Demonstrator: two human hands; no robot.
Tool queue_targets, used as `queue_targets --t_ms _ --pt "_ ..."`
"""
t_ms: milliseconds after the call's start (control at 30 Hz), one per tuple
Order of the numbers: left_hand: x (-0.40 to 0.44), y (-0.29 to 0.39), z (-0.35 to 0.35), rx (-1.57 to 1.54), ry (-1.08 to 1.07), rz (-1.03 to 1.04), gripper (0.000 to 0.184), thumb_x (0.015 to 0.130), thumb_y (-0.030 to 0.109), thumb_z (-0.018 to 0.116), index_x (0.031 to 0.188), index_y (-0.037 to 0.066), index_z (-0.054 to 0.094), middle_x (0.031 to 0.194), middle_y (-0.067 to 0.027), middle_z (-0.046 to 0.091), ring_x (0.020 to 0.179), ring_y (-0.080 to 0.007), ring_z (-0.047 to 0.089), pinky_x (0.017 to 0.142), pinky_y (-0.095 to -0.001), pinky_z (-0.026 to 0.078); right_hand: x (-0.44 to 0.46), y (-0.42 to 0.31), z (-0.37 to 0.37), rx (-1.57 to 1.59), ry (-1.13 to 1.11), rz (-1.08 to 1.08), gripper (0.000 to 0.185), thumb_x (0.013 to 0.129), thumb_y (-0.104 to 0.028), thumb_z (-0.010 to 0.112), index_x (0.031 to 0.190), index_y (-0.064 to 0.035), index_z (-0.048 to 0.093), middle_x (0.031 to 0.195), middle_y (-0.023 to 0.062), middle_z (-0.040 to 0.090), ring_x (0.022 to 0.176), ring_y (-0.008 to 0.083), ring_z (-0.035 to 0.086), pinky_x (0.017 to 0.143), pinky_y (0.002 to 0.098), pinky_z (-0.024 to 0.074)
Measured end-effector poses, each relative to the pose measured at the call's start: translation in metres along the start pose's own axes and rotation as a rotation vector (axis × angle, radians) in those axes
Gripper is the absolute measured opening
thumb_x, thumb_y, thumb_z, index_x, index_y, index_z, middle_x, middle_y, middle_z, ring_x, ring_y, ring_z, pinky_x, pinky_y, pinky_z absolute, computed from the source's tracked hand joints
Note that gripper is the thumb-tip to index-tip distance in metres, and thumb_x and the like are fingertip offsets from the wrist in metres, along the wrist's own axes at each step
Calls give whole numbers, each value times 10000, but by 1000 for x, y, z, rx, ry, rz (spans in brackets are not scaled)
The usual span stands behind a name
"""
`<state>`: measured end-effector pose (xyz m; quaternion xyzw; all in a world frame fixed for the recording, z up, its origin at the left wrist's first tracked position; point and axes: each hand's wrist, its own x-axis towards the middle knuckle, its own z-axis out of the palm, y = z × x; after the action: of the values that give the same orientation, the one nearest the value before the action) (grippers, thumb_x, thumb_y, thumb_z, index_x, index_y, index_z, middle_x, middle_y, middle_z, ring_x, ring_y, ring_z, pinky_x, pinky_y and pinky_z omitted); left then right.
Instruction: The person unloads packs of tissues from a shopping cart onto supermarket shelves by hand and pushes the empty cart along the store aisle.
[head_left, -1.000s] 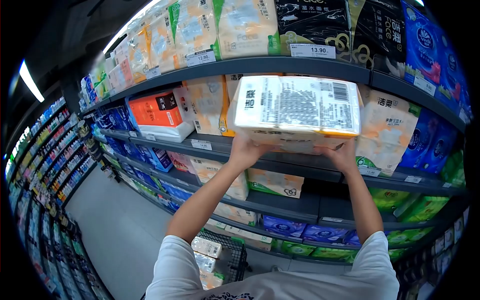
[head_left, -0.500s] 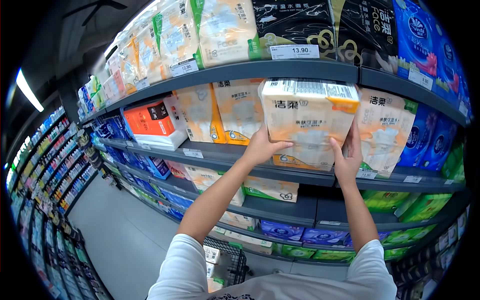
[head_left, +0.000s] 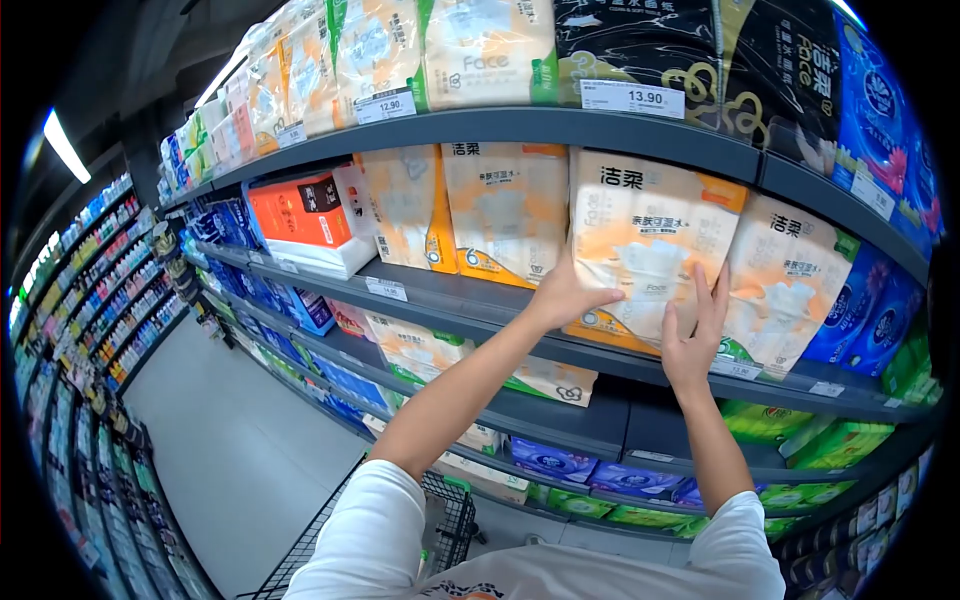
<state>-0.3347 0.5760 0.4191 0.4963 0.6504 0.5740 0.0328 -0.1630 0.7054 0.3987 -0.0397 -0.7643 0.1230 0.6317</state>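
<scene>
Head view: a tissue pack [head_left: 650,235] between two hands at the front of the shelf [head_left: 455,300].
The left hand [head_left: 568,296] grips the pack's lower left edge, thumb across the front; the right hand [head_left: 695,335] is spread wide, fingers against the lower right of the front. The pack could tip out and fall if both let go while it sits so near the lip, or a hard push could dent it or shove the right-hand pack [head_left: 790,270] beside it. Its wrapper is cream with soft orange patches, black lettering, an orange top corner and an orange strip along the bottom.
</scene>
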Motion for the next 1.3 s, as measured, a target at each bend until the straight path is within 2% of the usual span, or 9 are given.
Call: queue_targets --t_ms 267,400,667,733,800,833,1067,1167,1300 --pt "-2 3 -1 -215 92 4 909 670 249 829 1385 9 322 1264 -186 538 1160 -264 542 968 -343 439 -6 -10 5 17 33 -49 576 799 13 586 1358 -23 451 1504 249 207 1393 394 227 1110 444 231" --pt "0 1 -6 -184 36 -82 891 694 220 812 1396 8 306 1285 -188 521 1165 -248 538 959 -338 446 -8 -8 13 -162 -6 -170 580 772 -14 610 1335 -7 468 1478 288 228 1370 465 224 1091 525 228" --pt "-21 30 1 143 257 311 935 785 135 728 1458 -64 109 1480 -231 283 1348 -264 343 1096 -352 285 2 -42 -13 108 102 -430 518 796 -59 558 1300 -4 448 1399 296 339 1330 488 256 1076 578 221" --pt "-29 23 -5 187 320 304 902 765 135 729 1450 -58 175 1471 -240 308 1348 -291 353 1087 -354 301 2 -42 27 280 123 -399 438 821 -41 560 1251 -4 486 1373 277 381 1309 452 310 1075 552 241" --pt "-42 12 -18 163 178 185 811 749 152 734 1413 -42 308 1411 -246 397 1315 -329 396 1066 -370 339 -5 -32 68 324 67 -18 392 842 -13 564 1230 -3 507 1369 264 390 1302 414 341 1075 535 261" --pt "-51 3 -23 222 193 147 686 735 161 733 1335 -11 448 1341 -243 472 1265 -372 437 1037 -393 378 -10 -29 76 275 112 -60 366 855 4 568 1216 26 512 1362 257 405 1285 391 379 1074 520 274" --pt "-148 -10 -95 638 561 193 432 769 193 719 1155 44 594 1309 -198 499 1182 -382 497 979 -410 424 -14 -93 82 580 220 -365 302 828 44 533 1130 53 514 1201 254 539 1167 407 487 1038 513 341" --pt "-228 -44 -132 837 808 32 357 813 195 708 1119 41 605 1302 -209 488 1181 -369 509 965 -406 429 -45 -128 113 886 -167 -250 278 826 41 520 1103 35 550 1120 224 578 1080 353 539 971 460 402" --pt "-403 -70 -148 920 972 -551 362 841 248 678 1129 46 595 1331 -211 463 1140 -384 527 924 -410 458 -160 -165 175 1076 -968 41 221 850 -81 602 1039 33 596 953 141 635 903 258 615 841 334 470"
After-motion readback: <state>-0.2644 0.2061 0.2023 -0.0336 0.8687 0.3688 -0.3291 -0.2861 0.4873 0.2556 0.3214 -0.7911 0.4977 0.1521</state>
